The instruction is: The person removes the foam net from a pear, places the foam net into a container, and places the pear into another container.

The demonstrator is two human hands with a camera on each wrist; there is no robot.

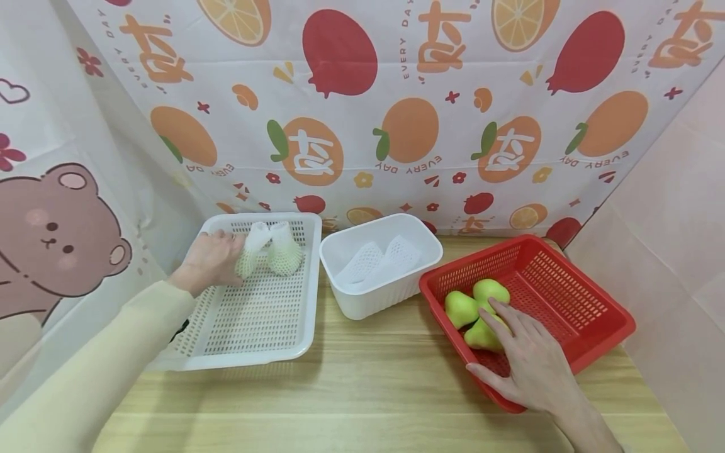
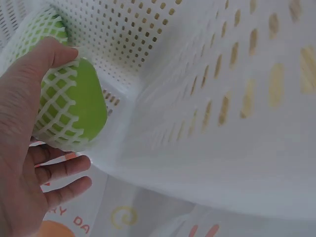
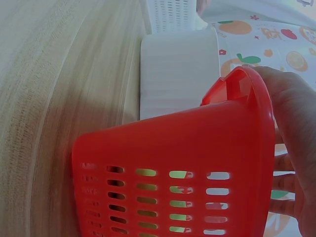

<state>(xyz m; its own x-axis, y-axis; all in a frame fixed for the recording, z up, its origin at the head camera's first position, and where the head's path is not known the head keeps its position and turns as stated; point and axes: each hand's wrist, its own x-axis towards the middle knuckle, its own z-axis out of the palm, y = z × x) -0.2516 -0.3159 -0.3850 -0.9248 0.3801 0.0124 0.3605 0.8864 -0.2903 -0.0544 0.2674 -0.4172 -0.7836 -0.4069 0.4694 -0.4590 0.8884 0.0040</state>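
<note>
One at a time, cup gently: with right hand (image 1: pixel 535 360), spread above bare pears (image 1: pixel 461 308) just beneath it; with left hand (image 1: pixel 211 258), loosely spread, thumb against netted pear (image 2: pixel 74 106) beside it.

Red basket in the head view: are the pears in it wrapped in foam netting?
No, the green pears in the red basket show bare skin with no netting.

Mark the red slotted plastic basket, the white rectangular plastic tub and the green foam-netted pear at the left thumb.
Red basket (image 3: pixel 187 153): right wrist view, outer wall.
White tub (image 1: pixel 385 294): head view, front outer wall.
Green pear (image 2: pixel 91 101): left wrist view, bare skin outside the netting.
</note>
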